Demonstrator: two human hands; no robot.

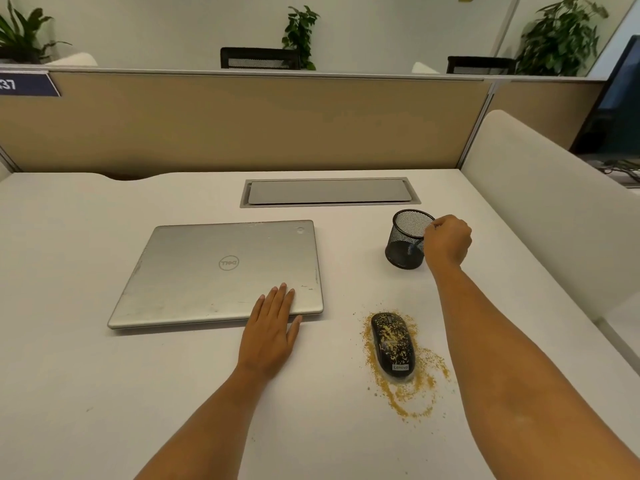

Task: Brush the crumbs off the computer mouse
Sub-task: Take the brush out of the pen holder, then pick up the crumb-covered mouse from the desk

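Note:
A black Lenovo computer mouse [393,344] lies on the white desk, right of centre, speckled with yellow-brown crumbs. More crumbs [408,393] ring it on the desk, mostly at its near side. My right hand [447,241] is a closed fist at the right rim of a black mesh pen cup [406,239], well behind the mouse. A thin bluish stick [414,247] shows through the mesh just under the fist, and the fingers seem closed on its top. My left hand [273,327] rests flat, fingers apart, on the near right corner of a shut silver laptop [214,268].
A grey cable hatch [329,192] is set into the desk behind the laptop. A tan partition [242,123] closes the far edge. A white cushioned divider [554,216] runs along the right side, with a dark monitor [616,109] beyond it.

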